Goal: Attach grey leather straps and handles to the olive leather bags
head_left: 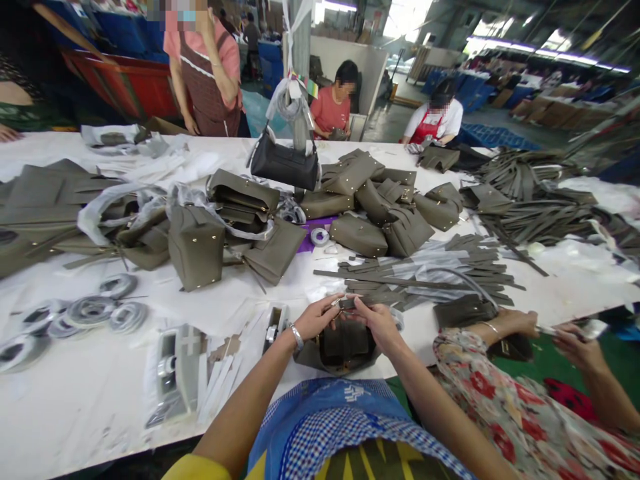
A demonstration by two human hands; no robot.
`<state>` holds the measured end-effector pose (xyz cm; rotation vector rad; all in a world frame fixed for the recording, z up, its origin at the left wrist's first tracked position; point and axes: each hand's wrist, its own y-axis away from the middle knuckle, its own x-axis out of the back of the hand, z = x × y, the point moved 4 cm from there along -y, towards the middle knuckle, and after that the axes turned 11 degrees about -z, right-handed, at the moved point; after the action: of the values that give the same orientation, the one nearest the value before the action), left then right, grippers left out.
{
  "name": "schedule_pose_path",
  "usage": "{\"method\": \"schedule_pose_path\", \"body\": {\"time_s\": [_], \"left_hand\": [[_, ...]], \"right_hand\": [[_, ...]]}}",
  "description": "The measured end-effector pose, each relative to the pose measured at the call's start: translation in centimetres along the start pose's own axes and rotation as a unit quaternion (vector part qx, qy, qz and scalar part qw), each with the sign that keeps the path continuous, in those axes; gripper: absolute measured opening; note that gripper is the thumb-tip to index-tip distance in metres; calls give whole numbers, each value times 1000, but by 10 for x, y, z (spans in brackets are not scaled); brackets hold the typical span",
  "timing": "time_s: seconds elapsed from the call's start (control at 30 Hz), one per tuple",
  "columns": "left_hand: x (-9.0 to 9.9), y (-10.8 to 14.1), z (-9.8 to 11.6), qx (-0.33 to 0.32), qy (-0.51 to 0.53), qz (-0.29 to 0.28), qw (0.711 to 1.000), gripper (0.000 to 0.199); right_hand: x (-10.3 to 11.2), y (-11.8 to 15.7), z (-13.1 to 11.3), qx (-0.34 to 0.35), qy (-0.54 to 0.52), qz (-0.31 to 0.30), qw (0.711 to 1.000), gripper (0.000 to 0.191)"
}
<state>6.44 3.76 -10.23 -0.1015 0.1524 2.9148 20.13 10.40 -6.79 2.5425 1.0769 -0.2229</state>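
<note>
My left hand (319,321) and my right hand (376,323) are close together above an open olive handbag (320,357) at the table's near edge. Between their fingertips is an olive strap (347,303), pinched from both sides. A small pale or metallic bit shows by the left fingertips, too small to name. The handbag's mouth faces up toward me, its dark inside visible below the hands. Just beyond my fingers lies a bundle of flat olive straps (415,277), partly under clear plastic.
Olive handbags (357,233) are heaped across the white table (100,413). Wrapped strap coils (93,310) and a tape dispenser (173,367) lie left. A black handbag (285,163) hangs at a post. A co-worker's floral sleeve (480,367) is close on my right; other people stand opposite.
</note>
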Motion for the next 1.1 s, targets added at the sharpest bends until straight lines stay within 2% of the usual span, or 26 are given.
{"method": "schedule_pose_path", "body": {"time_s": [0.17,0.33,0.57,0.67,0.77,0.87,0.97,1.03,1.1], "left_hand": [[0,0,1,-4,-12,22,1000,53],[1,1,2,1,-19,28,999,53],[1,1,6,1,-24,14,1000,53],[0,2,9,8,-27,25,999,52],[-2,2,9,25,-39,49,998,51],[-3,1,7,34,-48,72,996,49],[-4,1,7,47,-84,105,990,45],[-8,6,11,58,-121,137,981,44],[-13,11,13,50,-144,163,975,44]], "right_hand": [[1,0,0,6,30,7,1000,41],[-1,1,-5,18,84,-13,996,36],[-2,9,-12,51,137,22,989,35],[-2,12,-14,63,167,37,983,34],[-4,14,-20,79,271,36,959,30],[-11,14,-24,101,405,24,908,28],[-20,12,-20,122,496,-9,860,31],[-25,13,-17,136,521,-26,842,31],[-25,12,-18,153,518,-28,841,28]]}}
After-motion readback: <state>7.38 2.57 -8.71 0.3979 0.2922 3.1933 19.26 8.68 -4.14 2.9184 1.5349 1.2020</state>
